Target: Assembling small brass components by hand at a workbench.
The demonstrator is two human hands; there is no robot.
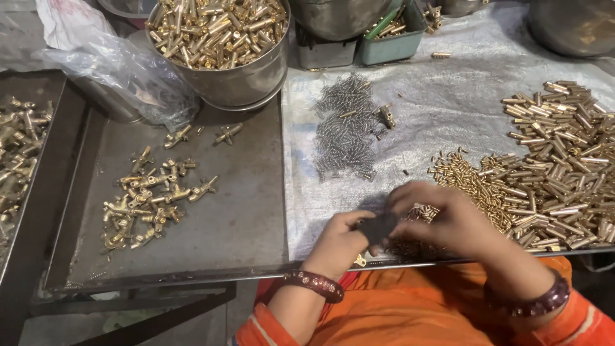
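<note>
Left hand (337,242) and right hand (448,221): both pinching one small dark part (377,227) at desk (250,211) front edge; brass tube pile (564,166) right, grey steel springs (346,128) behind, brass fittings (150,202) left.

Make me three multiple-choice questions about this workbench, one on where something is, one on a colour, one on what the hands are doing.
1. Where does the heap of small grey springs lie?
A. on the pale sheet, beyond the hands
B. inside the steel bucket
C. on the dark tray at far left

2. What colour are the sleeves?
A. blue
B. orange
C. white

3. What are the left hand and right hand doing?
A. resting apart, empty
B. lifting the bucket
C. together on a small dark piece

Answers: 1 A, the springs sit on the pale sheet. 2 B, the cloth is orange. 3 C, both hands pinch the dark piece between them.
</note>
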